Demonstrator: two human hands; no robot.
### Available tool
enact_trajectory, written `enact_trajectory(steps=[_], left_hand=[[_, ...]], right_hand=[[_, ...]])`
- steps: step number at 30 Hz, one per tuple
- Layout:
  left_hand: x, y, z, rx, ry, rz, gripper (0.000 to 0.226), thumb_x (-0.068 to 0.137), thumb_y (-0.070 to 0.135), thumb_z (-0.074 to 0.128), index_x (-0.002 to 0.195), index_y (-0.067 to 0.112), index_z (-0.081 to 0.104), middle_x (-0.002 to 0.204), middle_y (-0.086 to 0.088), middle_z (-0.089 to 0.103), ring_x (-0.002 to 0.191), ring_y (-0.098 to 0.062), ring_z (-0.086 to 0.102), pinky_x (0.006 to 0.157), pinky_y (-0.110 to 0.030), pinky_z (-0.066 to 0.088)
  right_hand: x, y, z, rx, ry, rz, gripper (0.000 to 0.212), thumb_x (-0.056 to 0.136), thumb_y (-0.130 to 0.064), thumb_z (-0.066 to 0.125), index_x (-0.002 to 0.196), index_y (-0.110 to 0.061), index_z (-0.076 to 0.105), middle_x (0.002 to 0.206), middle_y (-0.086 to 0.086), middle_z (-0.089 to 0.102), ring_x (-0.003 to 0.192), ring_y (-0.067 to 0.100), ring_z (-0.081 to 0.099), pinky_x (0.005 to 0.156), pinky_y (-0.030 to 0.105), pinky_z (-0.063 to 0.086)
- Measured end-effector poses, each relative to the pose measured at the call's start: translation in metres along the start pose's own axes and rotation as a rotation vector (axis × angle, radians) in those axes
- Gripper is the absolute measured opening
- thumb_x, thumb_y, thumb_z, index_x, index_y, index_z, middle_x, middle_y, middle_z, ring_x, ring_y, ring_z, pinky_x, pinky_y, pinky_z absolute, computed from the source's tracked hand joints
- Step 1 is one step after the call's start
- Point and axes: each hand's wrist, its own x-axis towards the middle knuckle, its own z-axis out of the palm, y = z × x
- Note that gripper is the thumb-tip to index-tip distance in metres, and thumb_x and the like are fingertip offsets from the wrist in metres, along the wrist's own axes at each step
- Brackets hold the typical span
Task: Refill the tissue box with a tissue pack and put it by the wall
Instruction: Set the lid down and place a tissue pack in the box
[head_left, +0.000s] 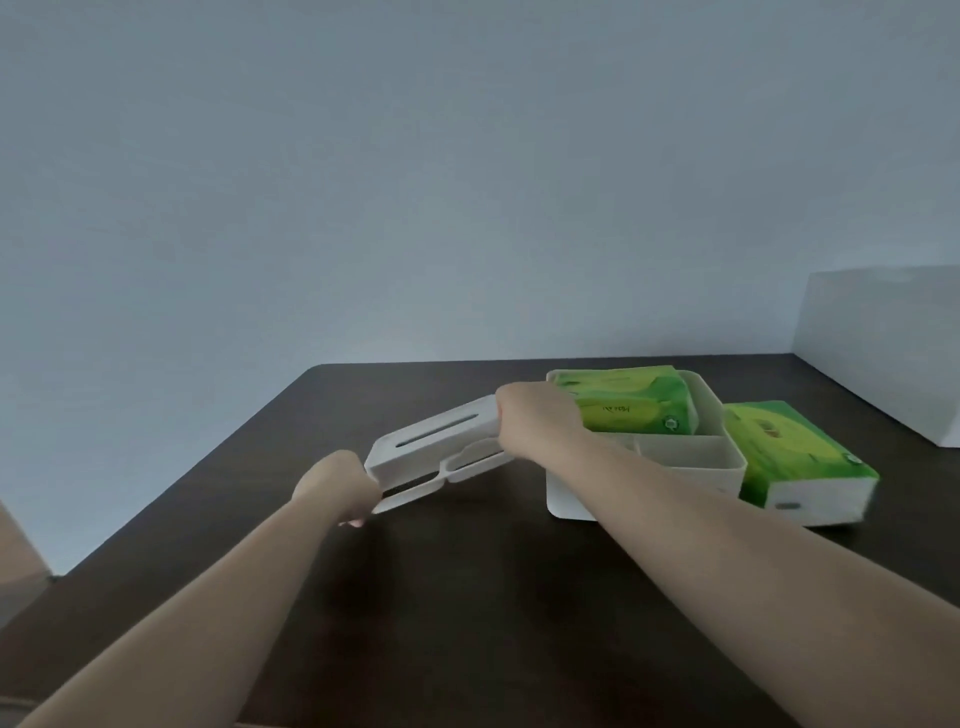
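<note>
A white tissue box (644, 486) stands open on the dark table (467, 597), with a green tissue pack (631, 400) lying tilted in its far compartment. Its white lid (436, 441), with a long slot, hangs above the table left of the box. My left hand (337, 486) grips the lid's near left corner. My right hand (535, 421) holds the lid's right end, beside the box. A second green tissue pack (800, 462) lies on the table just right of the box.
The pale wall (467, 182) rises right behind the table's far edge. A large white box (883, 353) stands at the far right by the wall. A brownish object (15, 561) shows at the left edge, off the table.
</note>
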Motion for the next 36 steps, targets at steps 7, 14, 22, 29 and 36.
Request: enact_trajectory(steps=[7,14,22,29,36], left_hand=[[0.008,0.003,0.006,0.056,-0.025,-0.012,0.016,0.08,0.008,0.054,0.064,0.009,0.056,0.061,-0.007,0.064,0.05,-0.021,0.055,0.057,-0.026,0.047],[-0.011,0.027,-0.003,0.128,0.235,0.058,0.015,0.086,0.021,0.049,0.072,0.018,0.046,0.077,0.002,0.055,0.077,-0.022,0.056,0.061,-0.028,0.04],[-0.023,0.116,-0.007,-0.204,0.207,0.354,0.02,0.091,0.027,0.052,0.1,0.014,0.063,0.097,0.0,0.064,0.091,-0.022,0.06,0.078,-0.033,0.05],[-0.036,0.173,-0.006,-0.369,0.16,0.458,0.023,0.091,0.033,0.049,0.088,0.013,0.059,0.085,-0.001,0.061,0.074,-0.019,0.051,0.064,-0.028,0.042],[-0.042,0.205,0.009,-0.295,0.095,0.429,0.055,0.086,0.066,0.04,0.062,0.017,0.047,0.061,0.002,0.052,0.056,-0.016,0.05,0.058,-0.027,0.039]], right_hand=[[-0.004,0.013,0.001,0.149,0.006,-0.052,0.018,0.085,-0.01,0.048,0.094,-0.015,0.063,0.092,0.003,0.065,0.085,0.026,0.059,0.063,0.031,0.044],[-0.031,0.065,-0.029,0.298,0.298,-0.019,0.019,0.092,-0.021,0.047,0.092,-0.013,0.065,0.092,0.001,0.07,0.087,0.023,0.062,0.072,0.034,0.051],[-0.063,0.145,-0.045,0.283,0.36,0.317,0.022,0.091,-0.023,0.049,0.106,-0.019,0.064,0.109,0.003,0.064,0.112,0.029,0.053,0.088,0.045,0.045],[-0.079,0.182,-0.04,0.24,-0.142,0.68,0.073,0.072,-0.061,0.038,0.138,-0.029,0.036,0.139,0.013,0.045,0.129,0.039,0.038,0.103,0.061,0.034],[-0.08,0.2,-0.04,0.254,-0.279,0.607,0.073,0.084,-0.057,0.044,0.149,-0.026,0.027,0.152,0.013,0.034,0.135,0.036,0.036,0.111,0.048,0.032]])
